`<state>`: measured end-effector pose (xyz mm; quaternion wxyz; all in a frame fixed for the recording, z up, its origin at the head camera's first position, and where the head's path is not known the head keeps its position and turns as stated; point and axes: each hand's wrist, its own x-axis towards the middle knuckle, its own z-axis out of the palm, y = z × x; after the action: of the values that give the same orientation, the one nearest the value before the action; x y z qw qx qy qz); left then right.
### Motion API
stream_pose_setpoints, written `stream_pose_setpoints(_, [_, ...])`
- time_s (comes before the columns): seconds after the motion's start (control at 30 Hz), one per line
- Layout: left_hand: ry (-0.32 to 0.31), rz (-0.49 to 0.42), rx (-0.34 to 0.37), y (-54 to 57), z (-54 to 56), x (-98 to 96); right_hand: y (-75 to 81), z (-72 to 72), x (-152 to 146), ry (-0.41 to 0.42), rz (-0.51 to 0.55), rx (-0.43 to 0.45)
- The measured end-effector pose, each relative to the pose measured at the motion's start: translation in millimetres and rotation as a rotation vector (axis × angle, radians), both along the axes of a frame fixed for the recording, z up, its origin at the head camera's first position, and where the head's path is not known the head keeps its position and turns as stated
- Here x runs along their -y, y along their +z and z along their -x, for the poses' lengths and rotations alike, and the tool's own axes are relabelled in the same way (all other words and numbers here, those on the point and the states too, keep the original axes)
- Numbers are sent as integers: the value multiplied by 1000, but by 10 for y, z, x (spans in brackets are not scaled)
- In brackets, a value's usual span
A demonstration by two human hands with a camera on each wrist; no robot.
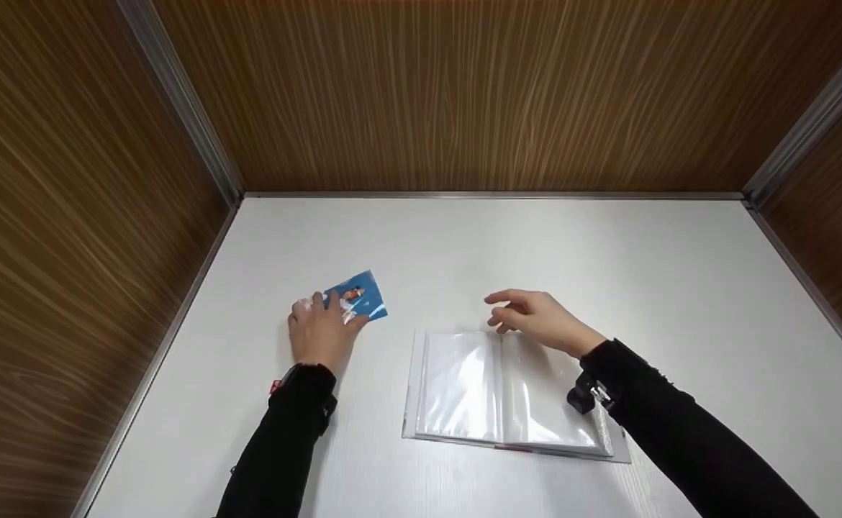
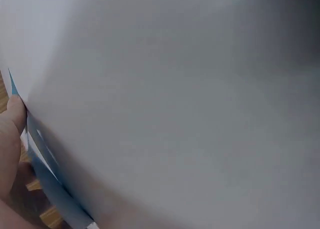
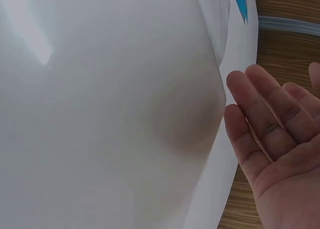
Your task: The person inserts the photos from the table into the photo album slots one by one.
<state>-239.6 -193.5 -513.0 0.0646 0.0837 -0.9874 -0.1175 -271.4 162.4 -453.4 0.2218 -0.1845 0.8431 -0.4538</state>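
On the left of the table, my left hand (image 1: 322, 332) holds a glossy photo (image 1: 370, 291), blue with a small colourful figure. Its fingers spread over the photo's left part and the thumb lies at the near edge. From the left wrist, the photo (image 2: 55, 181) looks bent, with the thumb (image 2: 17, 111) against its rim. A photo album (image 1: 460, 385) lies spread flat, showing clear plastic sleeves. My right hand (image 1: 536, 314) hovers by the album's far edge, fingers loosely bent and holding nothing; the right wrist view shows its palm and fingertips beside a sleeve edge.
The white table (image 1: 464, 252) is bounded by wood-grain panels (image 1: 493, 101) at the back and both sides, with metal strips (image 1: 493, 195) along the joins. Light glares off the album sleeves. Dark sleeves cover both forearms.
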Motion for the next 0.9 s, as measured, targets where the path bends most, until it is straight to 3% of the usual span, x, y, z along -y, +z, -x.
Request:
stream_pose_setpoints(0.3, [-90,-36,-156,70,52,-189,-37,-41,388,6,-34,-67])
stream_pose_setpoints(0.5, [-172,-148,-112,237,38,-533,-28,-45,531,-15,0,21])
stream_pose_setpoints(0.67, [-242,-191,-109,371,4,-803,10,-28,572,-59,131,132])
stream_pose_setpoints(0.9, [-318,-177,-132,439,-57,-1035,64,-9,558,-98,315,138])
